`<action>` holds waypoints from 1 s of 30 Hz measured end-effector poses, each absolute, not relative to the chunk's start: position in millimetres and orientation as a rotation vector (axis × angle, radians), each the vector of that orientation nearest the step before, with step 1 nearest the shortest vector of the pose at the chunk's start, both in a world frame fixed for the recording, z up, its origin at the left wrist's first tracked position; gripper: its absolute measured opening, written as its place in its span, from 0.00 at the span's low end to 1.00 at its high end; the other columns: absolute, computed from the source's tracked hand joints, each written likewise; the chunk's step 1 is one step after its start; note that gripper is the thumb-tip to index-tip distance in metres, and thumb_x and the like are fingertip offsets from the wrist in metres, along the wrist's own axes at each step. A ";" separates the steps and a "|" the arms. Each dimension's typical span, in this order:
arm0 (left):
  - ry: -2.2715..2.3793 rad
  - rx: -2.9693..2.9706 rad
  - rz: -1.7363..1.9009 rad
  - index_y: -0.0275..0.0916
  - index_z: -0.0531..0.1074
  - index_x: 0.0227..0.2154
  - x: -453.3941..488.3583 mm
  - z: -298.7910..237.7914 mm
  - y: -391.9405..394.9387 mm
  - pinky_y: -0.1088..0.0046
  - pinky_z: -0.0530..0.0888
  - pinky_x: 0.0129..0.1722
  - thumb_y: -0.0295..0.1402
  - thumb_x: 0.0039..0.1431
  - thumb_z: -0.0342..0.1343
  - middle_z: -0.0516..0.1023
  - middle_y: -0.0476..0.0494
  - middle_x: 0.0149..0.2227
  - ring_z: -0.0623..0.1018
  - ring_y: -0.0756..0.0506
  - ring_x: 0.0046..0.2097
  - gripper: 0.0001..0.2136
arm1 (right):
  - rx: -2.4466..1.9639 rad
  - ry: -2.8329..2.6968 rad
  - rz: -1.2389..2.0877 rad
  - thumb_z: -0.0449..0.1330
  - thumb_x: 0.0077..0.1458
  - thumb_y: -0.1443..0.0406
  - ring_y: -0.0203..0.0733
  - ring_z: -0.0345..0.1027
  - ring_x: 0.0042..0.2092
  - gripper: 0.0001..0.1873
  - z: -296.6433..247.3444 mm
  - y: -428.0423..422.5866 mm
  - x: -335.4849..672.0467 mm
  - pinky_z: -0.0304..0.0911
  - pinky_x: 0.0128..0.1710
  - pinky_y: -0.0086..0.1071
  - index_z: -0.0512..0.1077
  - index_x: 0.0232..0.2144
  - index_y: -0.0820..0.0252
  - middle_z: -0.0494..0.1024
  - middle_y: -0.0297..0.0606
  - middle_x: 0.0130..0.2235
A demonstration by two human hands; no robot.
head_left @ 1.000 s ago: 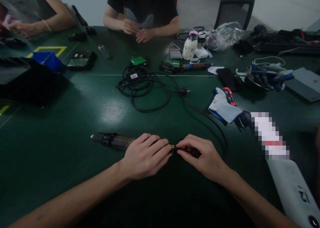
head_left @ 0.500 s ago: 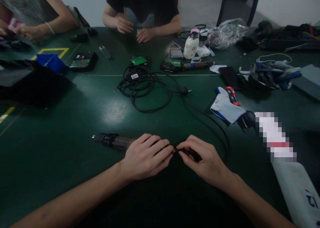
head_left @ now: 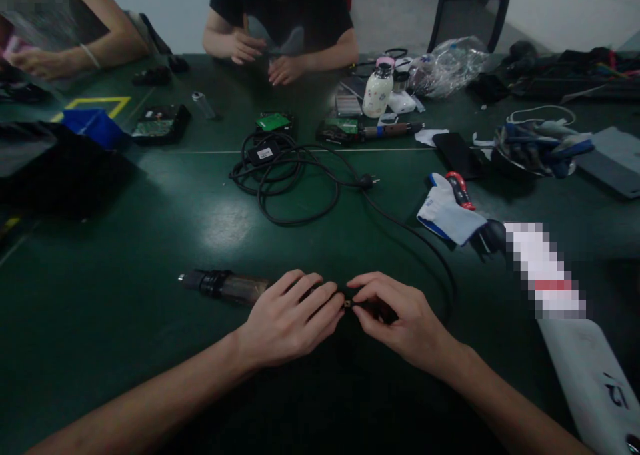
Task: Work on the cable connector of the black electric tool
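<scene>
My left hand (head_left: 295,315) is closed over the rear part of an electric screwdriver (head_left: 225,286), which lies on the green table with its bit end pointing left. A small brass-coloured piece (head_left: 347,304) shows just past my left fingertips. Close to it, my right hand (head_left: 400,315) is curled, thumb and forefinger at the dark end of a black cable. The fingers mostly hide that end. The black cable (head_left: 430,235) curves back from behind my right hand to a loose coil with an adapter (head_left: 265,152) and a plug (head_left: 367,180).
To the right lie a white-and-blue glove (head_left: 450,212), a red-handled tool (head_left: 460,190) and a pale case (head_left: 585,368). A bowl of gloves (head_left: 540,152) and a phone (head_left: 457,154) sit further back. Two people sit across the table, near a bottle (head_left: 379,92) and circuit boards (head_left: 337,130).
The view has shifted slightly. My right forefinger has lifted a little from the small brass-coloured piece, opening a gap above the thumb. My left hand keeps its hold on the screwdriver.
</scene>
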State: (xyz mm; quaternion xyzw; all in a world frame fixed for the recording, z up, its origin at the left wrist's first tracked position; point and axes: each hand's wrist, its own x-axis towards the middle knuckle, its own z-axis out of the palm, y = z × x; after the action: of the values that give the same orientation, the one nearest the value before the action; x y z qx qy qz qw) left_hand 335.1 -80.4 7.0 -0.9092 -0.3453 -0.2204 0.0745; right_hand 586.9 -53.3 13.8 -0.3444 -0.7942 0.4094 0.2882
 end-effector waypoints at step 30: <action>-1.161 -2.813 -0.731 0.41 0.75 0.52 340.6 10.2 -81.4 0.62 0.73 0.49 0.32 0.67 0.60 0.82 0.48 0.52 0.80 0.43 0.51 0.12 | -0.878 -2.202 1.059 0.62 0.67 0.70 0.36 0.75 0.39 0.06 16.0 -53.6 588.8 0.70 0.36 0.29 0.75 0.45 0.58 0.77 0.39 0.50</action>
State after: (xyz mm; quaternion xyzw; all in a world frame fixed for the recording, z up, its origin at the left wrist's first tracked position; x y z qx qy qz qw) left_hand 340.6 -81.4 10.2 -0.8988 -0.3710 -0.2334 0.0058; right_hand 588.8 -53.6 16.0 -0.3256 -0.8167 0.3928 0.2695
